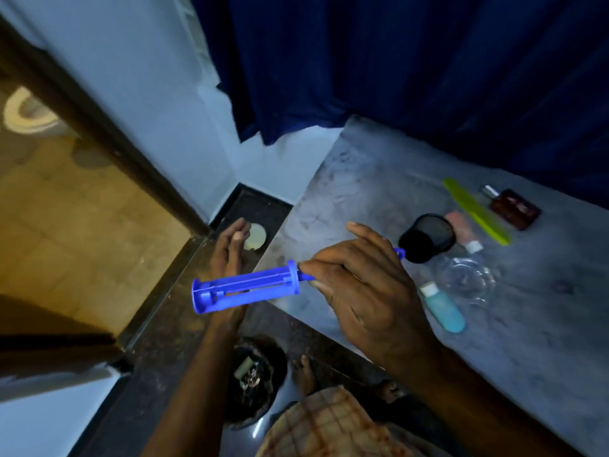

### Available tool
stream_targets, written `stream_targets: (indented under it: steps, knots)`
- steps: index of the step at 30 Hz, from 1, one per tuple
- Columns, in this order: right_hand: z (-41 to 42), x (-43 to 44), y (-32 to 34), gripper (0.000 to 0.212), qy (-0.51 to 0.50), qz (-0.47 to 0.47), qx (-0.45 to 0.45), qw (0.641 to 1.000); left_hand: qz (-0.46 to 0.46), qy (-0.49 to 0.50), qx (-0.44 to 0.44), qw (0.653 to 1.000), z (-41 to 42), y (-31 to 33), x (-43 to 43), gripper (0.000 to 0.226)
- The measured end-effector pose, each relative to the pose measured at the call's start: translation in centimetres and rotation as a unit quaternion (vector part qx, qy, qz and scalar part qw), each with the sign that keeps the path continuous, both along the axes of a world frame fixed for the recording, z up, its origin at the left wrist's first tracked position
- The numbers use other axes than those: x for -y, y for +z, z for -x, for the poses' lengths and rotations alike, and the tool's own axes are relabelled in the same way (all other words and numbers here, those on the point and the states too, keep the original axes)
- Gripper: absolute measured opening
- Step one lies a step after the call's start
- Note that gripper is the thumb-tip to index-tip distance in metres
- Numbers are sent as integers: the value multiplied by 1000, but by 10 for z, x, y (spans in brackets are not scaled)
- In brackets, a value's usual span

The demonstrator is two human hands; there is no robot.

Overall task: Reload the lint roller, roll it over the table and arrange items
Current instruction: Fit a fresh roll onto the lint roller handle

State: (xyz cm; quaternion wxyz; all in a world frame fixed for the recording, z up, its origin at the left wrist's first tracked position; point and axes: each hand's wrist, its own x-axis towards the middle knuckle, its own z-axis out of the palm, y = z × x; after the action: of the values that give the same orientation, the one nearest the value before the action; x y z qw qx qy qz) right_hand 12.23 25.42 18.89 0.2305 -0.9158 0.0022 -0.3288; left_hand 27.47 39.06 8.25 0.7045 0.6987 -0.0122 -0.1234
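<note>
Gripping the handle of a bare blue lint roller (245, 286), the right hand (369, 291) holds it off the grey table's (543, 324) edge; the left hand (229, 250), behind the roller, keeps fingers straight and pressed together

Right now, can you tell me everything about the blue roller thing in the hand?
The lint roller is bright blue and looks like plastic. Its barrel is a bare, open ribbed frame with a round flange at each end; no sticky roll is on it. A thin handle ends in a small loop by the black cup. It lies nearly level in the air, off the table's left edge. The right hand pinches the handle; the left hand sits open behind the barrel.
</note>
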Motion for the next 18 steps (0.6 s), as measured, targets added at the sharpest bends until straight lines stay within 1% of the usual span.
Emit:
stream_targets:
  steps: [2, 5, 7, 10, 13, 15, 16, 18]
  knots:
    - [18, 18, 2, 18, -20, 12, -25, 999, -33, -44, 19, 998, 5, 10, 18, 33]
    - [52, 49, 7, 18, -74, 23, -27, 997, -54, -124, 36, 990, 23, 35, 62, 36]
    - [74, 69, 10, 18, -114, 28, -35, 992, -46, -162, 44, 985, 43, 45, 91, 39]
    - [110, 102, 11, 19, -153, 24, -32, 987, -46, -204, 73, 975, 73, 51, 139, 33]
    - [146, 135, 10, 21, -199, 32, -34, 979, -38, -264, 73, 961, 104, 47, 187, 33]
    - [170, 154, 7, 18, -227, 30, -31, 973, -30, -302, 73, 950, 124, 42, 219, 32]
    - [181, 164, 6, 19, -243, 24, -31, 969, -21, -322, 75, 943, 134, 39, 235, 31]
    - [202, 184, 9, 32, -266, 3, -45, 963, -11, -360, 68, 930, 155, 36, 267, 30]
